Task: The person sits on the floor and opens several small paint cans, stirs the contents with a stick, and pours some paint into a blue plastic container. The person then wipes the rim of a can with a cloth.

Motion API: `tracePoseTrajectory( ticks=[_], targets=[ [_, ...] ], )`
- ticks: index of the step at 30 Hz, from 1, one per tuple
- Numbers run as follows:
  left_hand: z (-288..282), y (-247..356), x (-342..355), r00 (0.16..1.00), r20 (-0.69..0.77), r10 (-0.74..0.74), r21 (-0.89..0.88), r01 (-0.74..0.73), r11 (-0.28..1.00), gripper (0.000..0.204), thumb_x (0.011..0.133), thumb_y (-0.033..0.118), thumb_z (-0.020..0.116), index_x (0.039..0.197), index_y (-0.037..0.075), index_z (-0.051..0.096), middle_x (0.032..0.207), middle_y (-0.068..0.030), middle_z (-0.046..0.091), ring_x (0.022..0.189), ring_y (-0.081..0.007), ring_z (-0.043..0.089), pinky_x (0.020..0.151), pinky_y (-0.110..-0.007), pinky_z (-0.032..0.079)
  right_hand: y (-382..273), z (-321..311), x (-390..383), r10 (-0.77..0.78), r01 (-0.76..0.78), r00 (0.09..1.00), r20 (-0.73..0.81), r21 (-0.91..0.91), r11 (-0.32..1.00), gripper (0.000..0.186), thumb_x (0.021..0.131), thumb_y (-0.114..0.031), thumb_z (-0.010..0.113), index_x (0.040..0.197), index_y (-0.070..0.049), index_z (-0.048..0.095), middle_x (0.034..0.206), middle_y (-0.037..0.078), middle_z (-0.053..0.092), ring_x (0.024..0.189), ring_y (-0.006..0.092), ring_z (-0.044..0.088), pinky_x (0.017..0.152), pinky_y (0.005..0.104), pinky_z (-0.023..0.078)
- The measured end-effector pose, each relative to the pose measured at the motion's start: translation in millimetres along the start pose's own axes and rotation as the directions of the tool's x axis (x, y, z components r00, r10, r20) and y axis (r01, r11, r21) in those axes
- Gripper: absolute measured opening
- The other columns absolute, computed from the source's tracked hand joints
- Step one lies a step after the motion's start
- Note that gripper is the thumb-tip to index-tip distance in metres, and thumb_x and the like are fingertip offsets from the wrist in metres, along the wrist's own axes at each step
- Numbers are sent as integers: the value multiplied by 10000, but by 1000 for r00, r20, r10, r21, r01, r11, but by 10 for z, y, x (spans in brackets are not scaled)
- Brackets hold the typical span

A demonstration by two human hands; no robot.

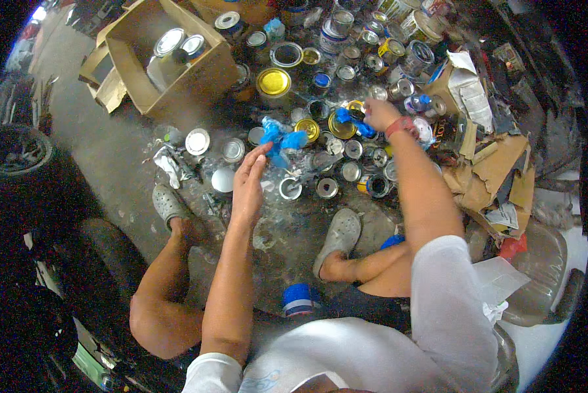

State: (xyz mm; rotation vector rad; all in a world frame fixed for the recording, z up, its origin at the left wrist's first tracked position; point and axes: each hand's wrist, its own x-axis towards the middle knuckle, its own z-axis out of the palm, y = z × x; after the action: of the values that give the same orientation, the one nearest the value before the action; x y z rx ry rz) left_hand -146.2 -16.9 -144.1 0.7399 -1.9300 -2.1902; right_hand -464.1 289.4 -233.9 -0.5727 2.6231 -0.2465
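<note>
My left hand [248, 185] reaches out with its fingers stretched. Its fingertips are by a crumpled light-blue plastic piece [281, 140] lying over the cans; whether they touch it I cannot tell. My right hand [380, 116], blurred and with a red band on the wrist, is closed at a crumpled darker-blue plastic piece [357, 124] above the paint cans. Below that piece is an open can with a yellowish rim [342, 126]. Beside it stands a gold-coloured can [306, 130]. A yellow-lidded can [274, 82] stands farther back.
A cardboard box [151, 98] with cans inside stands at the far left. Many cans crowd the floor ahead. Torn cardboard [497, 171] and a brown plastic chair [536, 281] are on the right. A blue can [299, 299] sits between my legs, and a wheel [19, 150] lies left.
</note>
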Motion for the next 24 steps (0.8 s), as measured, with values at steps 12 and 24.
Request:
tracePoseTrajectory(
  ticks=[12, 24],
  targets=[
    [1319, -222, 1044, 941, 330, -74, 159, 22, 987, 452, 1132, 329, 592, 1401, -8, 726, 1408, -173, 723, 1328, -267, 656, 1146, -379, 482, 526, 719, 289, 198, -58, 967, -159, 620, 783, 285, 992, -212, 692, 1225, -67, 767, 995, 153, 789, 932, 352, 763, 908, 461, 624],
    [1692, -662, 1202, 874, 337, -349, 439, 182, 880, 559, 1128, 363, 584, 1514, -39, 636, 1484, -253, 699, 1408, -357, 646, 1194, -421, 467, 120, 628, 244, 132, -63, 978, -162, 374, 925, 431, 999, -222, 731, 1406, -81, 719, 1326, 197, 771, 1261, 404, 712, 1108, 484, 550]
  ],
)
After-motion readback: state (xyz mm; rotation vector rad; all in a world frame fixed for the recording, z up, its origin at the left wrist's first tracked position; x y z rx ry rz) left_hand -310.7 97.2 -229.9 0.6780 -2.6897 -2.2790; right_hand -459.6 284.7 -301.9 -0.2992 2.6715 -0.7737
